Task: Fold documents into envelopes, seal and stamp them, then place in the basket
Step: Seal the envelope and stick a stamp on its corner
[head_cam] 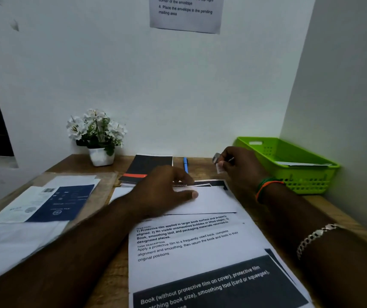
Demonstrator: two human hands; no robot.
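Observation:
A white envelope [209,201] lies on top of a printed document [191,247] in the middle of the wooden desk. My left hand [162,190] rests flat on the envelope's left part, fingers spread, pressing it down. My right hand [240,167] hovers just beyond the envelope's far right corner, fingers pinched on a small white stamp [219,168] and a small grey object that I cannot identify. The green basket [311,172] stands at the right against the wall, with a white envelope inside.
A blue pen [185,164] and a black booklet [147,168] lie behind the envelope. A potted white flower [98,138] stands at the back left. Papers, a blue leaflet [64,203] and a clear sleeve cover the left side. An instruction sheet [187,12] hangs on the wall.

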